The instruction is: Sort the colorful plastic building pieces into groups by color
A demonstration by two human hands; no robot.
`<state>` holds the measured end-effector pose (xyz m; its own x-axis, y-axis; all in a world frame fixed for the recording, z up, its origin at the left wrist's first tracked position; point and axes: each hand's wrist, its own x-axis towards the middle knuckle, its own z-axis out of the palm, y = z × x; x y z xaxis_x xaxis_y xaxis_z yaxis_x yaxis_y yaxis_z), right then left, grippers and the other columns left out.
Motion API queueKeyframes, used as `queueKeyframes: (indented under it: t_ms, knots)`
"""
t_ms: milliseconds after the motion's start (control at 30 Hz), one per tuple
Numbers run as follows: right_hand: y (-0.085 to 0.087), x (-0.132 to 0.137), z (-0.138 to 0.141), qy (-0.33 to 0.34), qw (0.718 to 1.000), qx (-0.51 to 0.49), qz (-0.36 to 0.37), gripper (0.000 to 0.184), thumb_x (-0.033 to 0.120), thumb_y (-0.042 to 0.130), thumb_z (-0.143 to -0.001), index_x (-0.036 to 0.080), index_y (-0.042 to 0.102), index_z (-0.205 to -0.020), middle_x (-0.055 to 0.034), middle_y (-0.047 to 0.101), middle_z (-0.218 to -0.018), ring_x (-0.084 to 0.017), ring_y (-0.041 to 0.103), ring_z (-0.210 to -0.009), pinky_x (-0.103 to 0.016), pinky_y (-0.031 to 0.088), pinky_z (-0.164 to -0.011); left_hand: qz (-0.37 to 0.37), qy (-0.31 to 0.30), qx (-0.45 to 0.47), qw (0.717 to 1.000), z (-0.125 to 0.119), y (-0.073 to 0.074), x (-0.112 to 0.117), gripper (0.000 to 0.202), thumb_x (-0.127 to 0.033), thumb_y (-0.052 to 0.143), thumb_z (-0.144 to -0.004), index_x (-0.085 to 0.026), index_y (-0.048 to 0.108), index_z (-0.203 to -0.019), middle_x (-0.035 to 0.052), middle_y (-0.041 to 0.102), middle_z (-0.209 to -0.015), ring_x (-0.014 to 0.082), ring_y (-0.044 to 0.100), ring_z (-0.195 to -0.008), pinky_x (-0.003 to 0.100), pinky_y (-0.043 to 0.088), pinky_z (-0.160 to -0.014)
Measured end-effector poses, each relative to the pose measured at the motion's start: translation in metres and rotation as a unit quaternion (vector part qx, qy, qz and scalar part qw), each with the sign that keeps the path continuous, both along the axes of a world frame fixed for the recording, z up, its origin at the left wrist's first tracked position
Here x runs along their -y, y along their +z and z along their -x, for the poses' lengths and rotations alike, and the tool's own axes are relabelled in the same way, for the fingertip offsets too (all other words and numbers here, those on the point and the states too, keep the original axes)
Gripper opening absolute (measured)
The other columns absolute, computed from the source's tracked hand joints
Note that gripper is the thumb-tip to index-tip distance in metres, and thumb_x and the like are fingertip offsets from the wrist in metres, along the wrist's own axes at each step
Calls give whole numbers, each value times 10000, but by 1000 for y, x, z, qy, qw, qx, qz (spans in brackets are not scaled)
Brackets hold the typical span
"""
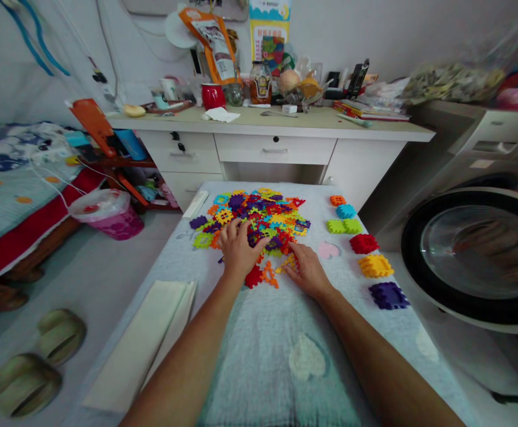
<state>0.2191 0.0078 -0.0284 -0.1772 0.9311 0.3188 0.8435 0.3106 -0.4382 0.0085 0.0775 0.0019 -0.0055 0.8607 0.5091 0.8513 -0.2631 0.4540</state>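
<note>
Just below frame centre the right hand (308,271) fingers a yellow piece (286,264), grasp not discernible, while the left hand (238,252) lies spread flat, holding nothing, on the colourful pile (263,216), whose long axis runs left-right.

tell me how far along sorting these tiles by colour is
Done: six single-colour groups, orange stack to purple stack, along the right side. In hand: left hand and right hand on the mixed pile, at its near edge. Left: most of it, that pile looks large.

Multicoloured puzzle pieces (259,216) (red, yellow, purple) on pale-blue cloth (259,344).
</note>
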Motion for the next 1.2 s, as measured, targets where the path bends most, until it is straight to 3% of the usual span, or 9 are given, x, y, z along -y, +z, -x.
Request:
queueKeyframes:
  t_ms: [133,233,433,533,667,800,900,1033,1200]
  knots:
    - [2,-2,2,-30,999,-1,-35,545,334,627,-908,161,539,-1417,-181,596,-1305,-319,548,-1171,-483,474,-1022,1,44,55,998,14,-3,2,497,-526,625,-875,-213,640,-1261,156,488,-1452,348,441,-1351,542,339,-1142]
    - [3,-6,7,-50,996,-6,-68,582,314,605,-917,180,497,-1473,-176,557,-1384,-334,489,-1244,-516,429,-1057,5,58,88,994,26,-15,-1,455,-475,549,-922,-193,621,-1272,167,474,-1456,327,422,-1388,522,317,-1175]
    - [5,-15,18,-11,998,-10,-68,697,156,583,-883,239,410,-1553,-110,585,-1431,-318,424,-1317,-522,329,-1115,45,49,130,989,36,-39,-8,500,-439,502,-935,-144,547,-1336,191,499,-1429,296,458,-1379,475,341,-1185]
    - [4,-15,20,1,998,-4,-64,613,131,606,-877,255,525,-1473,-94,683,-1267,-297,477,-1223,-514,310,-1106,59,41,113,991,33,-37,-7,495,-428,536,-918,-164,542,-1337,178,519,-1419,307,478,-1365,516,354,-1167]
    - [3,-14,21,18,998,20,-63,290,174,638,-909,287,735,-1158,-64,716,-1045,-263,516,-1088,-501,296,-1084,75,40,92,992,30,-34,-5,481,-428,547,-915,-175,555,-1324,176,523,-1419,317,482,-1365,539,356,-1152]
    - [5,-11,21,33,997,14,-72,161,238,606,-959,271,761,-985,-62,706,-1082,-250,508,-1104,-457,329,-1043,81,45,89,992,30,-31,-5,453,-424,557,-909,-186,579,-1293,163,528,-1415,313,487,-1360,518,361,-1148]
    - [7,-9,21,53,996,-1,-69,196,219,629,-925,262,734,-1085,-62,701,-1179,-262,488,-1191,-458,318,-1074,88,50,91,991,30,-29,-4,445,-426,549,-913,-191,578,-1290,157,536,-1409,310,497,-1349,523,367,-1137]
    - [8,-8,23,73,996,10,-44,505,233,718,-847,233,622,-1343,-92,670,-1321,-319,427,-1318,-512,275,-1120,86,52,85,991,30,-28,-3,450,-434,557,-906,-190,581,-1284,157,538,-1406,309,506,-1335,523,366,-1130]
    - [6,-10,24,79,996,16,-43,193,264,676,-915,271,739,-1098,-60,735,-1187,-290,504,-1248,-536,240,-1134,86,59,87,991,29,-27,-3,444,-443,558,-903,-202,595,-1274,150,546,-1404,300,502,-1337,505,367,-1119]
